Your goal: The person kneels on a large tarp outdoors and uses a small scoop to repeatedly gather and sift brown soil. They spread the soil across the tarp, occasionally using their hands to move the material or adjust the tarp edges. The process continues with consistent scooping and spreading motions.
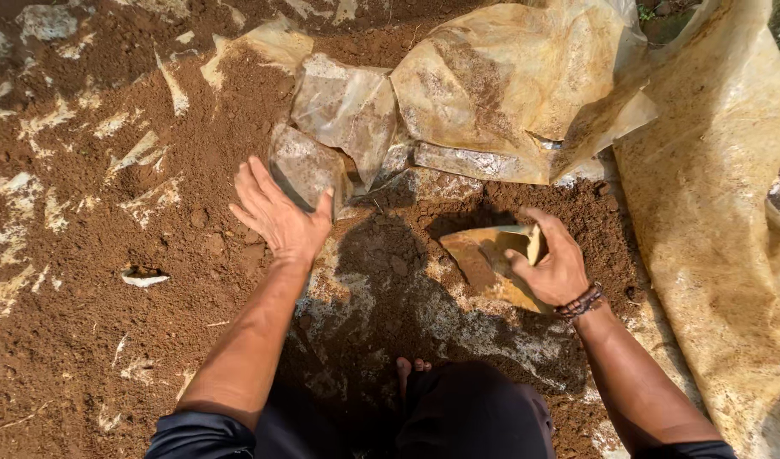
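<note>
My left hand (275, 217) lies flat and open on loose brown soil (110, 280), fingers spread, with its thumb beside a crumpled clear plastic bag (309, 166). My right hand (556, 263) grips a curved yellowish scoop (483, 255) that is dirty with soil and rests on the soil heap in front of me. A beaded bracelet (581, 303) sits on the right wrist.
A large soiled yellowish plastic sheet (713, 212) runs down the right side and bunches at the top (509, 93). Another clear bag (343, 106) lies beyond the left hand. My bare toes (411, 367) show between my knees. A small pale scrap (144, 276) lies in the soil.
</note>
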